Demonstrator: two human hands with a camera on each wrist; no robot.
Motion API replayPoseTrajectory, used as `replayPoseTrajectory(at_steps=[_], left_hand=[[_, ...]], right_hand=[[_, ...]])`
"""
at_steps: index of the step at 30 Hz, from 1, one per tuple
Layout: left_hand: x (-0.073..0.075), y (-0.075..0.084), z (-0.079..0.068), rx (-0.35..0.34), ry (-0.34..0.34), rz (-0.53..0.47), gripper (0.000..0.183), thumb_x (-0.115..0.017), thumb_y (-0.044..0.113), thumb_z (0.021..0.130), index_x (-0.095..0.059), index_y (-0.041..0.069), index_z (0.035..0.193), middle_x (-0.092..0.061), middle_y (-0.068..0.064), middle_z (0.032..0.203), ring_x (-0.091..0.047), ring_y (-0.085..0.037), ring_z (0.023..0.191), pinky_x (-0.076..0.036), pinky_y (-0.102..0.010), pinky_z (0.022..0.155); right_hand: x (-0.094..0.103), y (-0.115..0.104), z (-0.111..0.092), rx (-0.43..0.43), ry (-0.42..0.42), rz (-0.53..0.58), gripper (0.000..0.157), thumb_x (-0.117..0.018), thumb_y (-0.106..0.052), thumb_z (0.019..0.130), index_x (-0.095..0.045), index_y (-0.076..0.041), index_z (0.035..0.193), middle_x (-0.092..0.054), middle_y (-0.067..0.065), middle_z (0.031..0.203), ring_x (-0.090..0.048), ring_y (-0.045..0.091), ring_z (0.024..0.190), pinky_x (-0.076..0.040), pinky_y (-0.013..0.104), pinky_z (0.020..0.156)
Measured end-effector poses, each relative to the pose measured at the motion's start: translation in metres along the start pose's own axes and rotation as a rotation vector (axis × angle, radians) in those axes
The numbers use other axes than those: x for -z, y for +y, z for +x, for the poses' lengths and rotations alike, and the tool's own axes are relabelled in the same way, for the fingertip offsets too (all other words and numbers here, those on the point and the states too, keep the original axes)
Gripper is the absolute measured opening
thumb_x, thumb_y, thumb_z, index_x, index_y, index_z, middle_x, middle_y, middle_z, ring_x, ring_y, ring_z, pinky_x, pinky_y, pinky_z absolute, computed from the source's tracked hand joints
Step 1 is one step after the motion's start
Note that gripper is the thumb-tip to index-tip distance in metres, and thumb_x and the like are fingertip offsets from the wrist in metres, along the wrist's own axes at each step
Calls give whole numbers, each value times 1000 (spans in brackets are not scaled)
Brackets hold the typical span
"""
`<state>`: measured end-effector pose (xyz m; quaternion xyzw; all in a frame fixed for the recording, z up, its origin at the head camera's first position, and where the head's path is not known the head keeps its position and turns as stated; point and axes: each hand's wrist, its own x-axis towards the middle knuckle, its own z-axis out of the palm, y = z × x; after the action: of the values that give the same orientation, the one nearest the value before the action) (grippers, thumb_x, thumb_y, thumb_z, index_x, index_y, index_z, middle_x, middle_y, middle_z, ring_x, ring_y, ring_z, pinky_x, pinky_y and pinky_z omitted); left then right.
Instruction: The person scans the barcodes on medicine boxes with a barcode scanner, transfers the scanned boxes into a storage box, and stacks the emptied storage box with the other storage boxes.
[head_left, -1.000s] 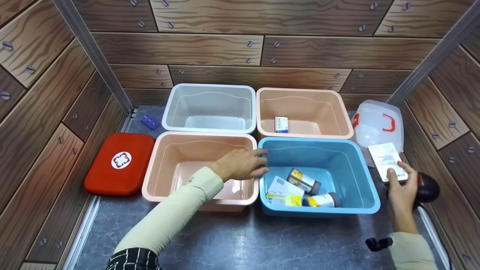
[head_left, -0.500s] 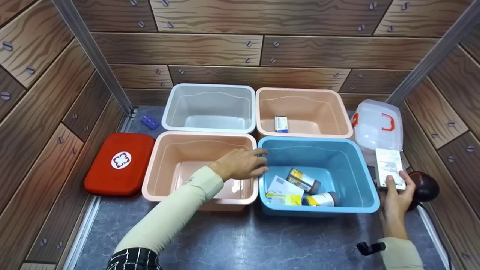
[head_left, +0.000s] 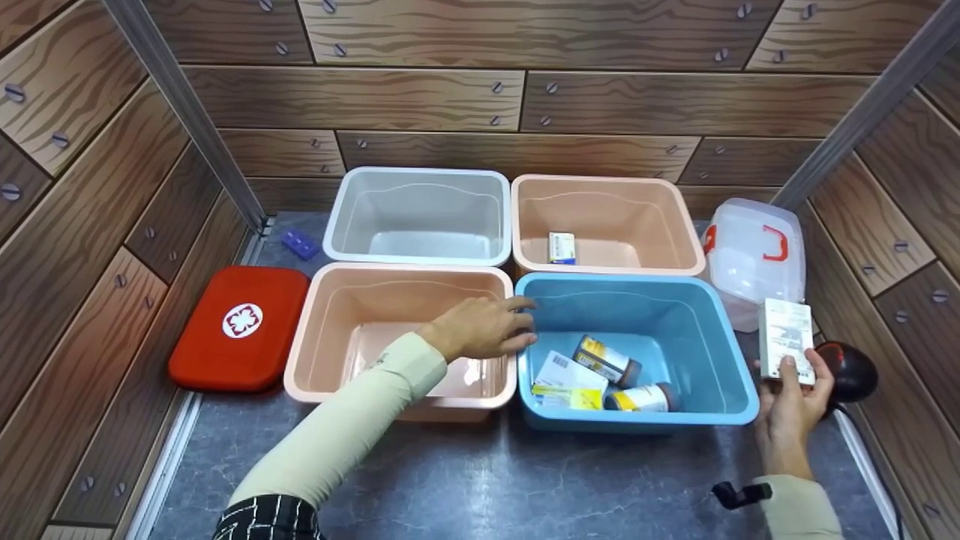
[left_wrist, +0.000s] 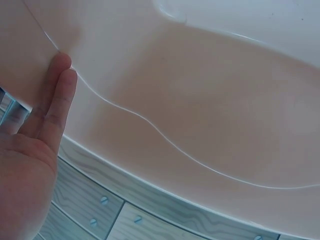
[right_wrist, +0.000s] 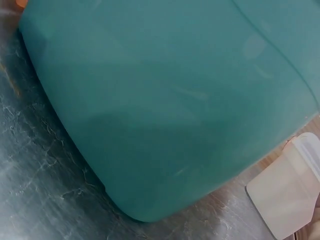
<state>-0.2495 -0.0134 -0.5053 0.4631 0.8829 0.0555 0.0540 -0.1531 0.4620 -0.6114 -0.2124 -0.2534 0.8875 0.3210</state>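
In the head view my right hand holds a white medicine box, its thumb across the printed face, right of the blue bin. My left hand rests at the rim between the front peach bin and the blue bin. In the left wrist view two straight fingers lie against the peach bin's inner wall. Inside the blue bin are two brown bottles, one behind the other, and a white and yellow box. The right wrist view shows mostly the blue bin's outer wall.
A grey bin and another peach bin holding a small box stand behind. A red first-aid case and blue pillbox lie left. Rightward are a clear lidded box and a black corded device.
My right hand has shifted slightly left and turned the white medicine box from slanted to nearly upright. The left hand has stayed still.
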Motion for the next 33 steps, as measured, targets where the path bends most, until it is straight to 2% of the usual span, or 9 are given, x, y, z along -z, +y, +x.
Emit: replayPoseTrajectory(at_steps=[5, 12, 16, 18, 19, 22, 25, 27, 33], left_hand=[[-1, 0, 0, 4, 6, -6, 43, -45, 47, 116, -73, 18, 132, -53, -9, 166, -77, -30, 114, -63, -44, 99], [-3, -1, -1, -16, 47, -8, 43, -46, 46, 116, -75, 17, 128, -58, -9, 161, -75, -29, 121, -63, -45, 97], [-2, 0, -1, -4, 23, -8, 43, -45, 46, 116, -74, 18, 130, -55, -9, 164, -76, -29, 116, -63, -44, 96], [-2, 0, -1, -2, 18, -7, 43, -44, 46, 116, -73, 18, 131, -55, -9, 164, -76, -29, 113, -64, -44, 96], [-1, 0, -1, -2, 18, -6, 43, -45, 47, 116, -73, 18, 131, -55, -9, 164, -77, -29, 111, -64, -44, 95], [-1, 0, -1, 0, 16, 2, 44, -44, 47, 116, -73, 18, 132, -55, -9, 164, -77, -29, 110, -64, -45, 95], [-2, 0, -1, 1, 17, 3, 45, -43, 48, 116, -73, 18, 133, -56, -9, 164, -77, -28, 108, -64, -44, 95], [-2, 0, -1, 0, 17, 4, 45, -43, 48, 116, -73, 17, 133, -56, -9, 164, -77, -28, 106, -64, -43, 96], [-1, -1, -1, -3, 18, -3, 45, -44, 48, 116, -72, 17, 133, -55, -9, 164, -76, -28, 106, -64, -43, 97]], right_hand=[[1, 1, 0, -3, 14, 16, 42, -64, 11, 102, -61, -13, 137, -48, 3, 145, -70, 22, 104, -65, 38, 69], [0, 2, 0, -18, 25, 104, 38, -65, 10, 102, -64, -10, 133, -54, 5, 143, -72, 27, 98, -63, 39, 69], [-2, 4, 0, 7, 28, 92, 35, -66, 9, 102, -64, -9, 132, -56, 6, 141, -71, 27, 98, -63, 39, 68], [-2, 6, 0, 42, 27, 47, 34, -67, 10, 101, -65, -8, 131, -56, 8, 138, -69, 26, 101, -63, 36, 68], [-2, 7, 1, 80, 27, -21, 33, -67, 10, 101, -66, -8, 130, -57, 7, 136, -68, 24, 103, -63, 33, 69], [-1, 12, 2, 242, 27, -332, 29, -70, 6, 100, -71, -9, 125, -62, 0, 130, -62, 17, 117, -60, 25, 85], [1, 18, 2, 401, 38, -592, 28, -73, 3, 98, -75, -10, 122, -68, -9, 121, -58, 11, 123, -48, 15, 95], [2, 21, 2, 440, 13, -619, 29, -74, 5, 95, -76, -9, 121, -71, -10, 117, -58, 10, 122, -47, 15, 94], [10, 27, 1, 459, -42, -548, 30, -75, 12, 90, -77, -1, 117, -72, -4, 115, -62, 11, 108, -51, 16, 87]])
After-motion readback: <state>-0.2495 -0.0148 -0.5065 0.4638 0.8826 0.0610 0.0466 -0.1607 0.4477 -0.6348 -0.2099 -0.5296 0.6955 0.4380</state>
